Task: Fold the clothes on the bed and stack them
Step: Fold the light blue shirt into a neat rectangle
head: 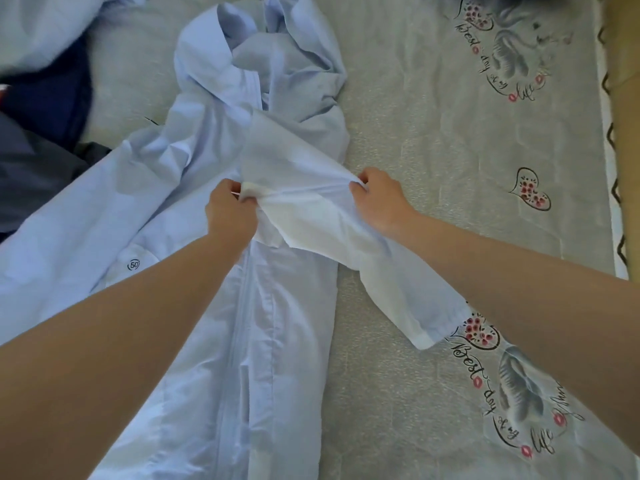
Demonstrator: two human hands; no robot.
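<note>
- Both bare forearms are seen nearest the camera, reaching forward over the bed.
- The left hand [230, 211] is clenched on a bunch of pale fabric; the right hand [379, 199] pinches the same fabric at its far side, so that a short span is drawn taut between them.
- The fabric held is judged to be a sleeve [346, 237] of the long light-blue cotton shirt [214, 140], its cuff trailing onto the sheet under the right forearm.
- The shirt is laid lengthwise along the middle of the bed, collar at the far end and crumpled there, placket running toward the camera; it is spread out, not yet folded.
- The cloth is judged light, thin and limp, not slippery and not fragile; it will sag wherever unsupported and will crease readily.
- Hold is best taken at seams, the cuff and the shoulder line, with both hands apart.
- A grey quilted bed sheet printed with hearts and script [450, 133] lies beneath.
- Dark navy garments [38, 126] are heaped at the left, touching the shirt's left side; a further pale-blue piece [41, 26] lies at the far left corner.
- The heap is judged to crowd the left side; the right side offers room for stacking.
</note>
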